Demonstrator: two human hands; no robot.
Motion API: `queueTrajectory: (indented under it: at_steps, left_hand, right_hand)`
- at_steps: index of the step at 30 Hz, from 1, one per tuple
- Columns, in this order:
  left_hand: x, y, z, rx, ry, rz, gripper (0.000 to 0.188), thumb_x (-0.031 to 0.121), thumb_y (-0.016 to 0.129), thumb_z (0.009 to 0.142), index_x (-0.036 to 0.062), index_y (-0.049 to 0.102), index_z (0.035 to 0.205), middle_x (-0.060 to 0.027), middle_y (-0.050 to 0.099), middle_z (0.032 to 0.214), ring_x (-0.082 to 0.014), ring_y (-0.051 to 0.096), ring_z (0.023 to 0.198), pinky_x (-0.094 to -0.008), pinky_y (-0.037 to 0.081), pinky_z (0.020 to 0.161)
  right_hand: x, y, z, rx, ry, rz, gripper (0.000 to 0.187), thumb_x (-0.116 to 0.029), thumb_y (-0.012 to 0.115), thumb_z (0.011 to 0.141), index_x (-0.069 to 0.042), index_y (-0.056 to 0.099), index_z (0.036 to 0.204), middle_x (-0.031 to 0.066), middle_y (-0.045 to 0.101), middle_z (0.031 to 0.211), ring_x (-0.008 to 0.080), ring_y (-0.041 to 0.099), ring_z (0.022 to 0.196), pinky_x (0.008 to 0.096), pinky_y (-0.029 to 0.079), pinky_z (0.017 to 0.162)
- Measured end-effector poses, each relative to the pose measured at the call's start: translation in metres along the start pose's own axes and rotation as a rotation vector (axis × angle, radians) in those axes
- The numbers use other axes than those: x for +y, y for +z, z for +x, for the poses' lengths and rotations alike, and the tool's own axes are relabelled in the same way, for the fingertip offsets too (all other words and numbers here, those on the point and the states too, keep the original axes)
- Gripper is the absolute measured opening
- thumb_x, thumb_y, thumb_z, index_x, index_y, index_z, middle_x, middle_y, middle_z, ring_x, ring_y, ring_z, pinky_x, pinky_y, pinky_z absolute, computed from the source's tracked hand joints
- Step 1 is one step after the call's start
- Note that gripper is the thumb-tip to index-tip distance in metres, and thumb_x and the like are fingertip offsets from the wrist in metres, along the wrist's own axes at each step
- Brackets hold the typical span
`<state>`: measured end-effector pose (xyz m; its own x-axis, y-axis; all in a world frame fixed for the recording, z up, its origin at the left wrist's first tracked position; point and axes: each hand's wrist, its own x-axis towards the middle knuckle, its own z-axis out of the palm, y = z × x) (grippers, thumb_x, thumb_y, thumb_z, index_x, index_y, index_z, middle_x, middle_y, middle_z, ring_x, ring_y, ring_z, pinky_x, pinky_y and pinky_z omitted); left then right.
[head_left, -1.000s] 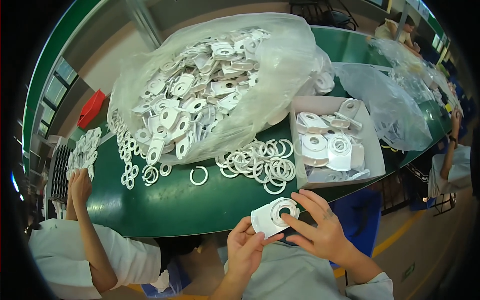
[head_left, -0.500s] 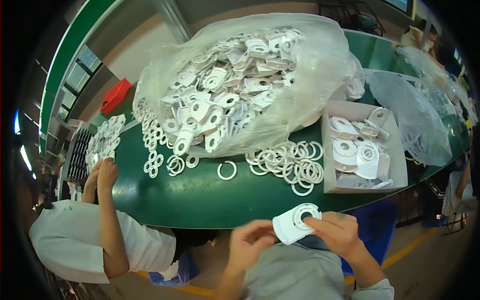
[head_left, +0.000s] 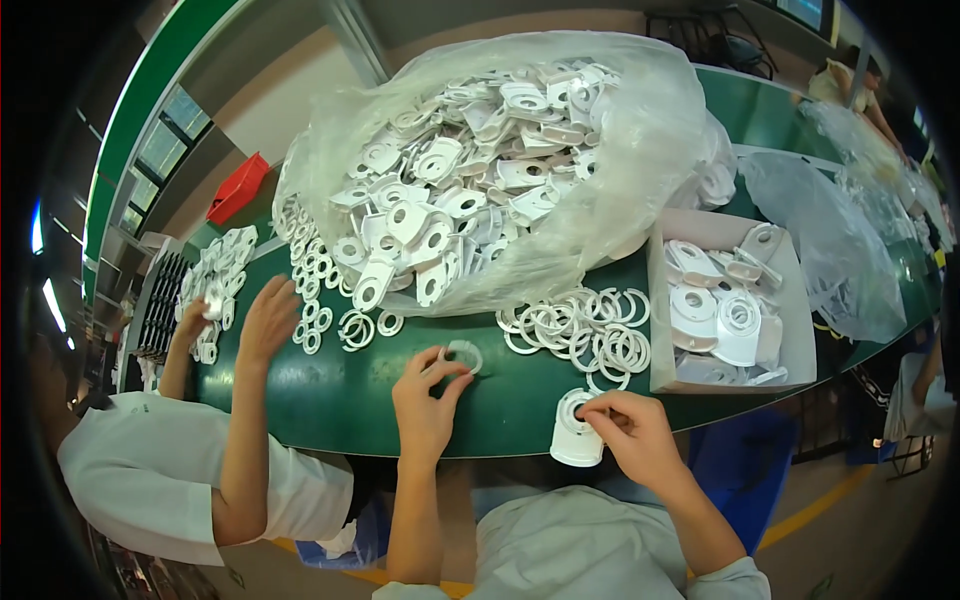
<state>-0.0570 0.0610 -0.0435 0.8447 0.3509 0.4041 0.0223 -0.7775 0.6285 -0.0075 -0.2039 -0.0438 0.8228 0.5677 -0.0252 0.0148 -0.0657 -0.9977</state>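
Note:
My right hand pinches a white plastic housing by its round, holed end, over the table's near edge. The housing hangs with its wide rounded end toward me. Further left, my left hand has thumb and fingers closed on a white open ring, slightly blurred, just above the green table. Between my hands and the large bag lies a pile of similar white rings. To its right, a white box holds more housings, some with rings seated in them.
A big clear plastic bag heaped with white housings fills the table's middle. At left a co-worker reaches over small white rings. A red tray sits beyond. Another plastic bag lies at right.
My left hand has left the housing, reached forward over the table and taken hold of the lone ring. My right hand has turned the housing upright. The co-worker's nearer hand has moved right.

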Motion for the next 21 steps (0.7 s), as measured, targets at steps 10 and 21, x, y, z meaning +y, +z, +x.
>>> queueTrajectory:
  at_steps: [10,21]
  left_hand:
    - [0.057,-0.014,-0.019,-0.187,-0.321,-0.691,0.015,-0.007,0.059,0.085,-0.0049,0.057,0.100,-0.0110,0.064,0.081,-0.0131,0.061,0.063,-0.0218,0.048,0.054]
    - [0.071,0.002,-0.011,-0.195,-0.514,-0.888,0.014,-0.001,0.062,0.086,-0.0042,0.060,0.099,-0.0116,0.066,0.089,-0.0140,0.063,0.065,-0.0203,0.042,0.047]
  right_hand:
    - [-0.008,0.009,0.022,-0.090,0.194,0.381,0.038,0.004,0.054,0.087,0.001,0.050,0.126,0.0092,0.067,0.098,0.0093,0.062,0.087,0.0221,0.049,0.074]
    - [-0.011,0.001,0.026,-0.202,0.268,0.539,0.059,0.010,0.056,0.078,0.000,0.042,0.134,0.0154,0.065,0.109,0.0173,0.063,0.098,0.0283,0.050,0.084]
